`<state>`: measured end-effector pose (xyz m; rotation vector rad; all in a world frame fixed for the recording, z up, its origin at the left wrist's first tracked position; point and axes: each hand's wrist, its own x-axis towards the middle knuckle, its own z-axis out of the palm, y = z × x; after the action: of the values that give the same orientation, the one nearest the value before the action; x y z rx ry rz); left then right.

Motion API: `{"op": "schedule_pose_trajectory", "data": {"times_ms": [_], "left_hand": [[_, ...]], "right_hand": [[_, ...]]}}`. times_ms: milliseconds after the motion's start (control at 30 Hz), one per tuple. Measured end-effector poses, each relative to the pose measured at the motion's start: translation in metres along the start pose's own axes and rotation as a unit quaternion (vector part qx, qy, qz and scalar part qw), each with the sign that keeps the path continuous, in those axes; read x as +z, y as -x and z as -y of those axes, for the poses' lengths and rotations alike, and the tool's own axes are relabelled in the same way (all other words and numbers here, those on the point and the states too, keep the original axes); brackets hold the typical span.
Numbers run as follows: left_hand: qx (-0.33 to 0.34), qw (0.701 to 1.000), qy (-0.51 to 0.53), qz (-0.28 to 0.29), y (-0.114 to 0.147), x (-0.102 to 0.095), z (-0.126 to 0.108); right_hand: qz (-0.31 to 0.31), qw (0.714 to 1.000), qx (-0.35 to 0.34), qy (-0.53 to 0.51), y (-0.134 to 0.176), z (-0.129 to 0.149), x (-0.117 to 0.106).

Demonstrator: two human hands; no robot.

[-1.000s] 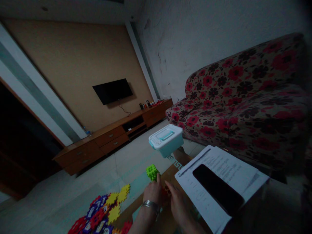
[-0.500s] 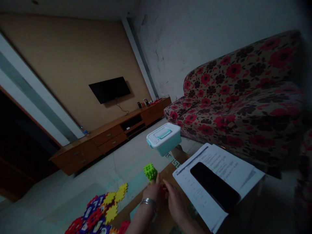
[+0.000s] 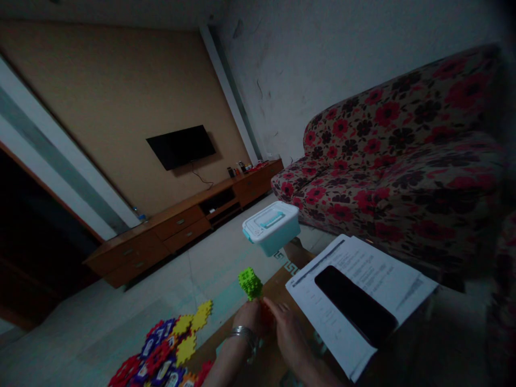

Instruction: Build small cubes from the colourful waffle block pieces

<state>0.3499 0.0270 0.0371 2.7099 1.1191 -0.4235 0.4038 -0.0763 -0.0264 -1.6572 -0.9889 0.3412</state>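
Since the earlier frame both hands have edged closer together at lower centre. One floral red-and-black sofa [image 3: 403, 172], one white paper sheaf [image 3: 363, 301], one teal-lidded plastic box [image 3: 272, 228], one green block cube [image 3: 250, 282] beside the left hand [image 3: 252, 318]; the right hand [image 3: 284, 330] touches it. Whether either grip is clenched, I cannot tell.

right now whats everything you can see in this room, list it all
storage box: one, white lid with teal handle and base, far end of the table
green block cube: one, bright green, on the table just beyond the hands
foam puzzle tiles: a pile, red, purple, yellow, at lower left
papers: a stack, white, printed, right side of the table
phone: one, black, lying on the papers
sofa: one, red floral, right
tv: one, black, on the tan wall
tv cabinet: one, brown wood, below the tv
left hand: silver bracelet at wrist, fingers curled beside the cube
right hand: touching the left
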Motion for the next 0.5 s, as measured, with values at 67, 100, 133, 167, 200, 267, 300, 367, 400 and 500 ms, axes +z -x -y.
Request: {"op": "schedule_pose_trajectory", "data": {"times_ms": [67,100,133,167,200,267,300,367,400,500], "left_hand": [[-0.003,1.000,-0.003,0.000,0.001,0.001,-0.002],[-0.004,1.000,-0.005,0.000,0.002,0.001,-0.002],[-0.006,1.000,-0.007,0.000,0.001,0.002,-0.003],[-0.006,1.000,-0.010,0.000,0.001,0.003,-0.003],[-0.006,1.000,-0.013,0.000,-0.001,0.004,-0.003],[-0.006,1.000,-0.016,0.001,-0.005,0.006,-0.003],[-0.006,1.000,-0.016,0.002,-0.007,0.006,-0.003],[-0.008,1.000,-0.017,0.003,-0.011,0.008,-0.004],[-0.010,1.000,-0.018,0.002,-0.013,0.008,-0.004],[-0.017,1.000,-0.014,-0.003,-0.014,0.009,-0.006]], "right_hand": [[0.008,1.000,0.000,0.021,0.000,0.001,0.000],[0.010,0.999,0.002,0.031,0.000,0.001,0.000],[0.009,0.999,0.007,0.041,0.000,0.002,0.000],[0.005,0.999,0.013,0.051,0.001,0.002,0.000],[0.000,0.998,0.019,0.059,0.001,0.002,0.000],[-0.008,0.997,0.028,0.065,0.002,0.003,0.001],[-0.011,0.997,0.031,0.065,0.003,0.003,0.001],[-0.010,0.997,0.037,0.064,0.004,0.004,0.001],[-0.009,0.997,0.039,0.063,0.005,0.004,0.001],[-0.002,0.998,0.036,0.053,0.004,0.003,0.000]]}}
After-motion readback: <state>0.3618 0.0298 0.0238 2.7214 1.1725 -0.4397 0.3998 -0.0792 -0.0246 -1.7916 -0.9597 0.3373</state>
